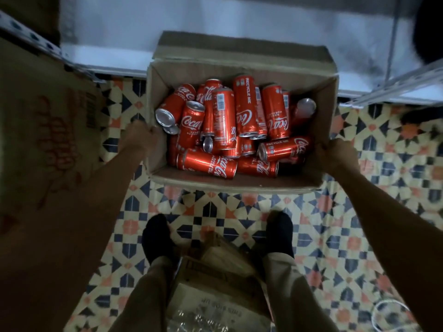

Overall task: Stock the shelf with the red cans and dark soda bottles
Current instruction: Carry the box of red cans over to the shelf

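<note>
So I've got the cardboard box [239, 180] by both side walls. My left hand [141, 137] is curled over the box's left rim, and my right hand [335, 155] is clamped on the right rim with fingers wrapped around the edge. Both are fully closed on cardboard, not on any can.

The red Coca-Cola cans [230, 125] are all inside the box, dumped loose. Some lie flat along the near wall, others lean up against the far wall, and a few show their silver ends. The white shelf [115, 58] is just past the box's far flap, so the box sits between me and it.

My take on doing this bit right: keep the box level and set it close under the shelf edge, because loose cans will roll to whichever side dips. I'd put it down flat before grabbing anything, then start with the cans on top of the pile.

What I can't make out: no dark soda bottles anywhere near the box. There's a dark blob beyond the box's far right corner, up on the shelf, but it's way too blurry to call. Whether the box is resting on the patterned tile floor [383, 164] or hanging in my grip, I honestly can't tell. The bigger carton [48, 130] left of the box is cut off by the frame edge.
</note>
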